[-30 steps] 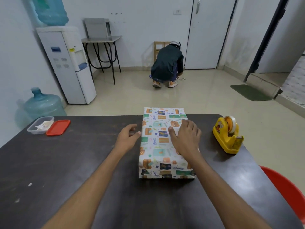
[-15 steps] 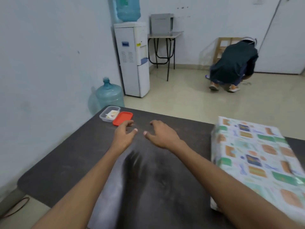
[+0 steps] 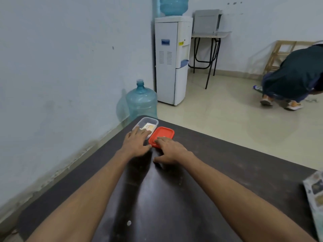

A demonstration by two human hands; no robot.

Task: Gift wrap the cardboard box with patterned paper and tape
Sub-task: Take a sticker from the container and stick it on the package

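Observation:
The box wrapped in patterned paper [image 3: 314,194] shows only as a sliver at the right edge of the dark table [image 3: 218,172]. At the table's far left corner stand a clear plastic container [image 3: 147,122] with small items inside and its red lid [image 3: 163,134] beside it. My left hand [image 3: 136,142] reaches flat over the near rim of the container, fingers spread. My right hand [image 3: 170,150] rests with its fingertips on the near edge of the red lid. Neither hand grips anything. The tape dispenser is out of view.
A blue water jug [image 3: 142,102] stands on the floor just beyond the table corner, next to a white water dispenser [image 3: 172,60]. A person in dark clothes [image 3: 293,79] crouches on the floor at the right. The wall runs close along the table's left side.
Both hands left the wrapped box and moved left across the table to the container and red lid. The view swung left, so the box slid to the right edge.

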